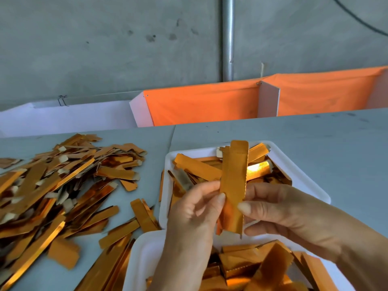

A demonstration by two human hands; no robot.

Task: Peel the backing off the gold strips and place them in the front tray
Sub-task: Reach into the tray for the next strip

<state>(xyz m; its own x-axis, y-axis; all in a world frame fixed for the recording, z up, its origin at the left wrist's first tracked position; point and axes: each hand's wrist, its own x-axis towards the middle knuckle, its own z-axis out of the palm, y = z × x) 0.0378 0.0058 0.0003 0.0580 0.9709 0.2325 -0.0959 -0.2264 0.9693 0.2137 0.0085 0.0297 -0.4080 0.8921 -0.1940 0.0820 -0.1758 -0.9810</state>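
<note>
**Gold strip peeling: mid-peel over the trays**

Nearest to us, the front tray [136, 261] is sitting at the bench [315, 143] edge, already holding a heap of gold pieces. Just above it we're holding one gold strip [234, 185] upright between both hands. Our left hand [193, 208] is pinching its lower left edge with thumb and curled fingers, and our right hand [279, 208] is pinching the right edge the same way. We're guessing the hands are working opposite edges so the backing can split away from the foil, and keeping it over the trays so the drop is short. Behind the strip, a second white tray [302, 175] is also carrying gold pieces. Off to the left, a big loose pile of strips [63, 181] is waiting on the bench, within easy reach.
</note>
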